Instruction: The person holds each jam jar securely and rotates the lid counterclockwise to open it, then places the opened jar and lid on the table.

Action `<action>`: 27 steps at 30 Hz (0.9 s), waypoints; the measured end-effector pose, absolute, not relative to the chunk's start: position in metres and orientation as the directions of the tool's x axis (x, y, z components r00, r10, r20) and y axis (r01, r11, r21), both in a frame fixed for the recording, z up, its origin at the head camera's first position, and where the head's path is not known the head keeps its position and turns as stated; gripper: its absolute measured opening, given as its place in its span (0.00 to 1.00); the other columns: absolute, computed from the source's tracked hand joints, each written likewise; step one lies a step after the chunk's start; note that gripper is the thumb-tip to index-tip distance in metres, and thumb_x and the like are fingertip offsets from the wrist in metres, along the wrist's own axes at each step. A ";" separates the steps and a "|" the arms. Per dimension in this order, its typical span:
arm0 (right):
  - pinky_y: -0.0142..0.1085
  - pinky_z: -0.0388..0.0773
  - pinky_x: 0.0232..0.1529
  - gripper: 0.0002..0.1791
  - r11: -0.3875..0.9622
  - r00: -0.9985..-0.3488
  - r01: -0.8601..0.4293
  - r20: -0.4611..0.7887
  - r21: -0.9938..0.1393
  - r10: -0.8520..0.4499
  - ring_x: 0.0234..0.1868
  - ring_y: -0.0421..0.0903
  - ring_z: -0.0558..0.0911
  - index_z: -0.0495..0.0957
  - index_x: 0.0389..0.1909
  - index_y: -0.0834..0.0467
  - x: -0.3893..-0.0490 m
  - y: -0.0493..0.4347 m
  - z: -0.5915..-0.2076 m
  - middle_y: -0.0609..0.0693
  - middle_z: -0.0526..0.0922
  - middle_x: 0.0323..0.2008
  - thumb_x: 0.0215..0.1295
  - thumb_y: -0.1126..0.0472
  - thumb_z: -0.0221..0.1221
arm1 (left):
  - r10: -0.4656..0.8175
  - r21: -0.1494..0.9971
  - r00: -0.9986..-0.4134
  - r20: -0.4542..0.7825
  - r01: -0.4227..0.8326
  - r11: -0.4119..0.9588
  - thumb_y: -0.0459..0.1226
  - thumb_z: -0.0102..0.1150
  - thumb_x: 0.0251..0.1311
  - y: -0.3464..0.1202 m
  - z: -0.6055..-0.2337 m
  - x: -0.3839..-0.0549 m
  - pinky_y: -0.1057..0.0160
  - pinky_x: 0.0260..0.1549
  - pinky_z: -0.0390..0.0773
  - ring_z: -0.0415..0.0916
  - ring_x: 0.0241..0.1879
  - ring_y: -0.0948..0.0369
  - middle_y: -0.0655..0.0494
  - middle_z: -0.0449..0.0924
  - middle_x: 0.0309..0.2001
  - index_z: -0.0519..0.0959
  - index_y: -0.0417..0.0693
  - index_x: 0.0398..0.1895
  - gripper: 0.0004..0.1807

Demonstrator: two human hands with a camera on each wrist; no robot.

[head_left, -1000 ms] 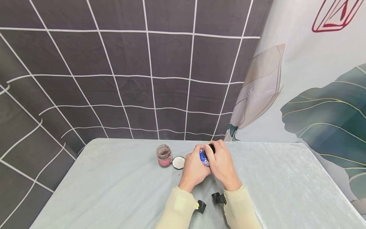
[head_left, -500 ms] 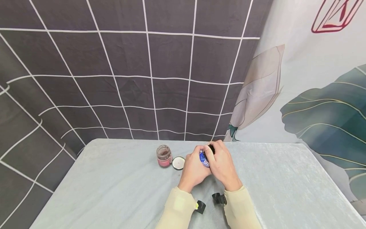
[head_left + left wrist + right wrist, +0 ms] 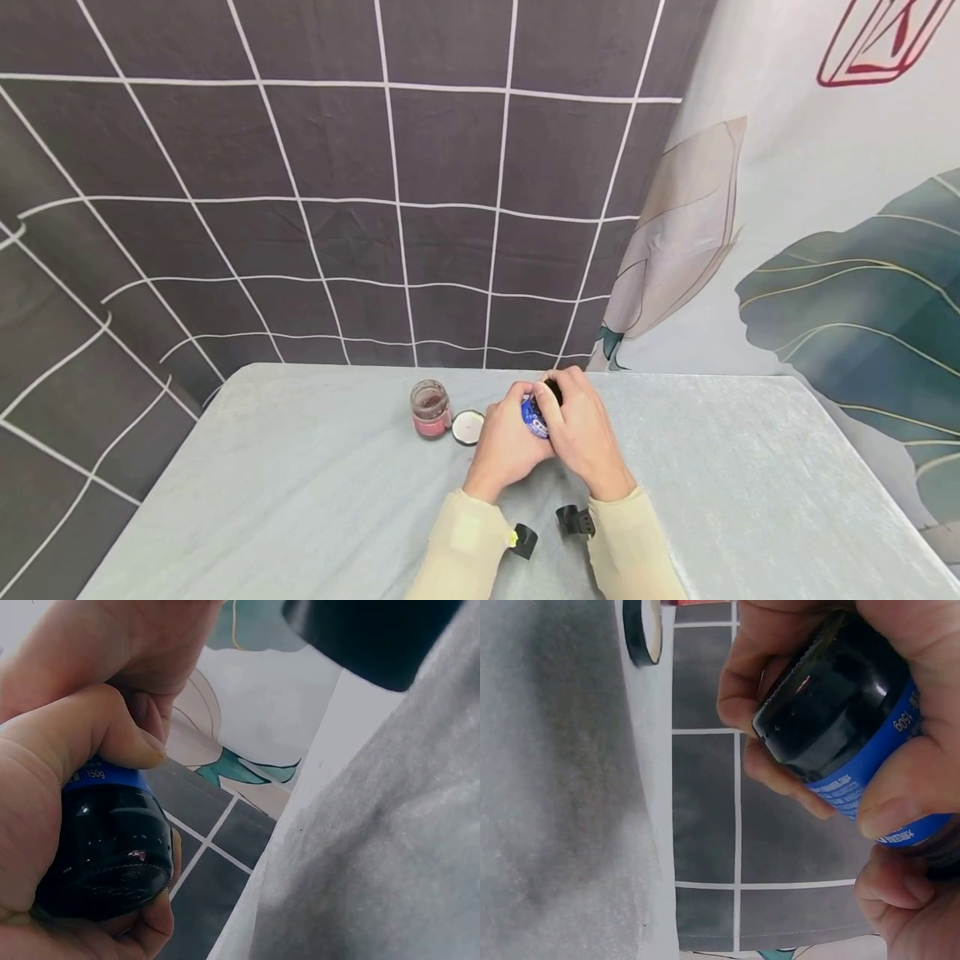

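Both hands hold a dark glass jar with a blue label [image 3: 533, 418], raised above the table's far part. My left hand [image 3: 512, 442] wraps round its body, thumb across the label. My right hand [image 3: 585, 425] grips the black top end [image 3: 554, 389], mostly covered by its fingers. The left wrist view shows the jar's dark rounded base [image 3: 112, 862] between the left fingers, "150g" printed on the label. In the right wrist view the jar [image 3: 840, 705] lies tilted, and right-hand fingers [image 3: 892, 889] curl round the end opposite the base.
Left of the hands stands an open glass jar [image 3: 431, 408] with a pink-red label and dark residue inside. A round lid [image 3: 468, 427] lies beside it, pale inside up. Grey cloth covers the table [image 3: 300, 492]; a dark gridded curtain [image 3: 442, 242] hangs behind it.
The jar's blue label has turned slightly between the hands, and the left wrist has shifted a little left. The grips stay the same; the open jar and loose lid have not moved.
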State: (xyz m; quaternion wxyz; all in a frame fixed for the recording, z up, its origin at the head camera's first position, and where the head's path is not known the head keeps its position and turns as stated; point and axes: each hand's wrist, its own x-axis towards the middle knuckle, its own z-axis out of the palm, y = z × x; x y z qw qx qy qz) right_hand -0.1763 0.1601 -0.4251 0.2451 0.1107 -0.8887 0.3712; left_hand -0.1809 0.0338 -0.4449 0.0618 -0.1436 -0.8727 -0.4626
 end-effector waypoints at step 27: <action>0.47 0.75 0.45 0.16 0.710 -0.873 -0.375 0.485 -0.596 -0.053 0.38 0.48 0.76 0.79 0.43 0.62 -0.175 0.161 -0.422 0.52 0.75 0.38 0.76 0.52 0.52 | 0.204 0.772 -0.948 0.244 0.317 0.551 0.47 0.79 0.40 0.032 -0.446 -0.184 0.60 0.40 0.80 0.83 0.39 0.58 0.53 0.85 0.44 0.76 0.50 0.55 0.36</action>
